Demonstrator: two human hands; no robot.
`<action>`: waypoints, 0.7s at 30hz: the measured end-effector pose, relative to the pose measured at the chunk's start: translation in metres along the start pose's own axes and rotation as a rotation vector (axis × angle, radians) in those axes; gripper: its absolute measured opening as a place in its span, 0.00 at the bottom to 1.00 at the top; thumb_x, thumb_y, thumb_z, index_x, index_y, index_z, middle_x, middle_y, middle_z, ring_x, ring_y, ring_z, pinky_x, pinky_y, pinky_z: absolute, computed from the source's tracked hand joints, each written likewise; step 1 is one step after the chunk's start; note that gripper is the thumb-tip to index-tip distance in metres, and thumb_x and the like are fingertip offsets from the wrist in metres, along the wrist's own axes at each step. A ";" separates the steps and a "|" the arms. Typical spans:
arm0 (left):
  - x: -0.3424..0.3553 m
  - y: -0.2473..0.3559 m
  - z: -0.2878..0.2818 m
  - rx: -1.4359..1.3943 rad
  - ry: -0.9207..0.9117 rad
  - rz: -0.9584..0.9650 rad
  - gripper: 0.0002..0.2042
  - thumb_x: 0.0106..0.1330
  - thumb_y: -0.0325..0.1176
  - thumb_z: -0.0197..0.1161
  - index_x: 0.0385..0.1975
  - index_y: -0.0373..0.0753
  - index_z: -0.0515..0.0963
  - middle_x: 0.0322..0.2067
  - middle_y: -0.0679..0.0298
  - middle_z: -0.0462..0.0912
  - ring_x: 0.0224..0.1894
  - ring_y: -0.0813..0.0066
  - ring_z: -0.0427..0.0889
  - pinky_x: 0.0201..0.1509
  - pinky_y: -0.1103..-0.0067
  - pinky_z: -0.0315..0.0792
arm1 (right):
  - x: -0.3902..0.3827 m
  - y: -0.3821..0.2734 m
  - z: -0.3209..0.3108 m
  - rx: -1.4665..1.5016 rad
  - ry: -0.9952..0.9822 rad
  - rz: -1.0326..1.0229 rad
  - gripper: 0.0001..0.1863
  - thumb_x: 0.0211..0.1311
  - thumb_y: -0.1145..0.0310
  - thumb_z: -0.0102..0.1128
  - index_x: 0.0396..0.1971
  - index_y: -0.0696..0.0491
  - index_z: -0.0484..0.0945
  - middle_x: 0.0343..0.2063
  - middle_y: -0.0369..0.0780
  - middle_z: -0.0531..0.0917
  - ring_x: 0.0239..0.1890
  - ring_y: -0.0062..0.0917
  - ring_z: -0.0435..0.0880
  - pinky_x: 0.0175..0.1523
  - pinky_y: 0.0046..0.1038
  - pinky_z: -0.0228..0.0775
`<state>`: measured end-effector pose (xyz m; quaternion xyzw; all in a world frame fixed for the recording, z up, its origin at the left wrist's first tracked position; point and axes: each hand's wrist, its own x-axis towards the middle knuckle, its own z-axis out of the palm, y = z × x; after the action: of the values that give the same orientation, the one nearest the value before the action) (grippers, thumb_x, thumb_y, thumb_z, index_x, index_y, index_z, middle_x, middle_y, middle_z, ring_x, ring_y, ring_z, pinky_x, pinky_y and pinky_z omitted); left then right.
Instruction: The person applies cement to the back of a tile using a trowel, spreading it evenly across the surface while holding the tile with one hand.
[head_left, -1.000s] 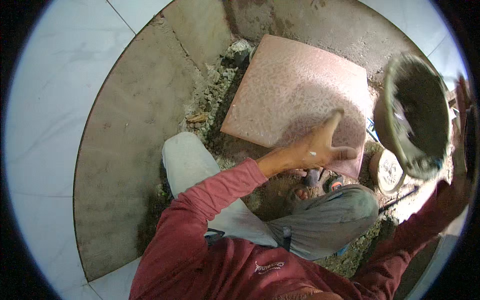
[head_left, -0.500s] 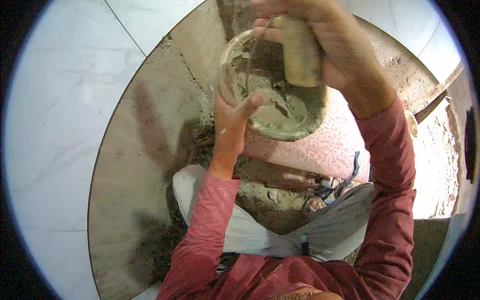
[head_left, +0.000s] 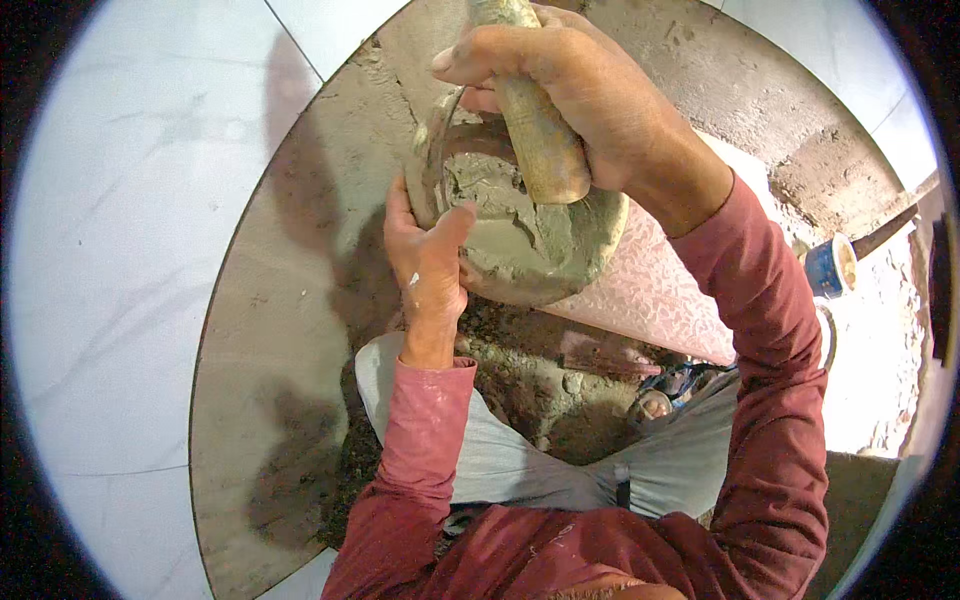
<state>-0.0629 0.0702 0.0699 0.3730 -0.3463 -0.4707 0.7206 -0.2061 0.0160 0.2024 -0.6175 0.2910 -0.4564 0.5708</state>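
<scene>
My left hand grips the left side of a round bowl, its thumb over the rim and its fingers round the outside. Wet grey mortar lies inside the bowl, smeared up the walls. Over the bowl, my right hand is closed round the thick, worn wooden handle of a trowel. Its metal neck runs down toward the mortar, and the blade is hard to make out there. The handle and my right hand hide the bowl's far right part.
A pink patterned slab lies beneath and right of the bowl. Rough grey cement forms a curved area, bordered by white tiles. A blue-and-white tub stands at right beside a dark bar. Rubble lies before my legs.
The bowl and my left hand have shifted left and slightly nearer. My right hand has tilted the trowel handle, its butt now lower and further left. The blue-and-white tub shows more fully.
</scene>
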 end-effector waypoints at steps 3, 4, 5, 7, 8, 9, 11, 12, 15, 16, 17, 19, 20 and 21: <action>0.005 -0.005 -0.001 0.043 0.079 0.018 0.29 0.51 0.16 0.57 0.59 0.30 0.69 0.47 0.57 0.79 0.44 0.69 0.81 0.54 0.75 0.76 | 0.003 0.006 0.004 0.003 0.022 -0.017 0.13 0.51 0.63 0.68 0.32 0.56 0.81 0.26 0.34 0.78 0.23 0.19 0.74 0.28 0.28 0.68; 0.006 -0.008 -0.001 0.016 0.091 0.024 0.29 0.51 0.15 0.56 0.59 0.30 0.70 0.47 0.57 0.79 0.44 0.69 0.81 0.54 0.75 0.76 | 0.004 0.007 0.001 0.003 0.013 -0.027 0.14 0.52 0.62 0.68 0.33 0.56 0.81 0.26 0.34 0.78 0.23 0.19 0.74 0.27 0.27 0.67; 0.007 -0.009 -0.001 -0.012 0.103 0.030 0.29 0.51 0.15 0.56 0.58 0.29 0.70 0.46 0.57 0.79 0.44 0.69 0.81 0.54 0.75 0.75 | 0.005 0.009 -0.002 0.003 0.005 -0.036 0.15 0.52 0.61 0.68 0.35 0.56 0.81 0.26 0.34 0.79 0.23 0.19 0.74 0.26 0.27 0.67; 0.007 -0.009 0.002 -0.030 0.047 0.073 0.28 0.51 0.15 0.55 0.57 0.29 0.71 0.46 0.56 0.79 0.44 0.69 0.81 0.55 0.76 0.75 | 0.007 0.011 -0.006 0.002 -0.017 -0.054 0.18 0.53 0.59 0.69 0.38 0.56 0.80 0.27 0.34 0.79 0.23 0.18 0.74 0.25 0.26 0.66; 0.007 -0.008 0.003 -0.040 0.022 0.096 0.27 0.51 0.15 0.54 0.57 0.29 0.71 0.46 0.56 0.79 0.44 0.69 0.81 0.55 0.76 0.75 | 0.006 0.009 -0.007 0.002 -0.031 -0.063 0.19 0.53 0.58 0.69 0.39 0.56 0.80 0.27 0.34 0.79 0.23 0.17 0.74 0.24 0.25 0.66; 0.011 -0.009 0.002 -0.028 0.028 0.092 0.27 0.51 0.15 0.54 0.56 0.29 0.71 0.46 0.56 0.79 0.44 0.70 0.81 0.55 0.76 0.75 | 0.002 -0.001 -0.015 -0.059 -0.064 -0.049 0.23 0.56 0.58 0.69 0.46 0.56 0.76 0.32 0.37 0.80 0.29 0.21 0.78 0.31 0.26 0.72; 0.017 -0.013 -0.008 -0.003 0.049 0.074 0.27 0.50 0.15 0.53 0.56 0.29 0.72 0.46 0.57 0.80 0.44 0.70 0.81 0.55 0.77 0.75 | -0.012 -0.025 -0.037 -0.260 -0.066 -0.015 0.28 0.62 0.57 0.68 0.55 0.57 0.71 0.38 0.42 0.81 0.35 0.25 0.83 0.39 0.26 0.79; 0.017 -0.013 -0.007 0.003 0.051 0.068 0.27 0.50 0.15 0.52 0.56 0.29 0.72 0.46 0.58 0.80 0.44 0.70 0.81 0.55 0.77 0.75 | -0.019 -0.029 -0.049 -0.403 -0.036 0.003 0.28 0.64 0.57 0.66 0.57 0.57 0.71 0.39 0.43 0.82 0.36 0.25 0.84 0.41 0.25 0.80; 0.017 -0.013 -0.007 -0.009 0.064 0.046 0.27 0.49 0.16 0.52 0.55 0.28 0.72 0.45 0.59 0.80 0.43 0.72 0.81 0.54 0.78 0.75 | -0.059 -0.041 -0.078 -0.702 0.185 0.041 0.26 0.53 0.56 0.70 0.48 0.55 0.78 0.29 0.34 0.79 0.22 0.16 0.73 0.23 0.22 0.65; 0.016 -0.012 -0.006 -0.042 0.054 0.047 0.27 0.49 0.16 0.52 0.55 0.28 0.72 0.45 0.59 0.80 0.43 0.72 0.81 0.54 0.78 0.75 | -0.074 -0.047 -0.090 -0.747 0.154 0.180 0.31 0.52 0.57 0.71 0.55 0.55 0.75 0.30 0.35 0.79 0.21 0.15 0.72 0.23 0.20 0.64; 0.016 -0.017 -0.004 -0.075 0.044 0.040 0.27 0.49 0.16 0.52 0.55 0.28 0.73 0.45 0.59 0.80 0.43 0.72 0.81 0.53 0.78 0.74 | -0.089 -0.051 -0.097 -0.792 0.107 0.288 0.35 0.51 0.58 0.72 0.58 0.55 0.72 0.29 0.35 0.79 0.21 0.16 0.74 0.23 0.20 0.67; 0.018 -0.017 -0.006 0.043 0.084 -0.014 0.27 0.49 0.16 0.52 0.55 0.28 0.73 0.45 0.61 0.79 0.43 0.75 0.80 0.53 0.81 0.73 | -0.112 -0.049 -0.101 -0.854 0.058 0.424 0.28 0.55 0.61 0.70 0.53 0.54 0.72 0.28 0.37 0.79 0.22 0.18 0.77 0.23 0.22 0.71; 0.018 -0.017 -0.009 0.065 0.080 0.023 0.27 0.49 0.16 0.52 0.55 0.28 0.73 0.46 0.61 0.79 0.44 0.75 0.80 0.53 0.81 0.73 | -0.116 -0.047 -0.103 -0.838 -0.029 0.519 0.25 0.57 0.62 0.69 0.51 0.54 0.72 0.27 0.38 0.79 0.22 0.19 0.79 0.23 0.23 0.72; 0.018 -0.017 -0.013 0.088 0.077 0.061 0.28 0.49 0.16 0.52 0.55 0.27 0.73 0.46 0.61 0.79 0.44 0.76 0.79 0.53 0.82 0.72 | -0.116 -0.038 -0.106 -0.766 -0.110 0.547 0.21 0.59 0.64 0.67 0.49 0.54 0.72 0.25 0.38 0.79 0.21 0.19 0.78 0.22 0.24 0.73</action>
<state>-0.0537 0.0516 0.0516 0.4116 -0.3500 -0.4182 0.7302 -0.3552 0.0788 0.2051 -0.7075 0.5596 -0.1159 0.4157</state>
